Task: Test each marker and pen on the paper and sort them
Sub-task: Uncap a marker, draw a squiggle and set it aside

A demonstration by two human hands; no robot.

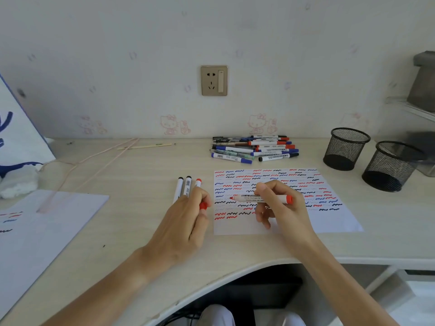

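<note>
My right hand (281,205) holds an uncapped red marker (249,198) level above the test paper (329,222), its tip pointing left. The sheet is covered with red, blue and black squiggles. My left hand (186,222) pinches the marker's red cap (203,205) just left of the paper. Three sorted markers lie side by side beyond my left hand: two black-capped ones (180,184) (188,183) and a red-capped one (198,182). A pile of markers and pens (254,148) lies at the back of the desk.
Two black mesh pen cups (344,149) (390,165) stand at the right. A second scribbled sheet (47,217) lies at the left, beside a white and blue bag (16,142). A pink cord (94,158) runs across the desk's back left.
</note>
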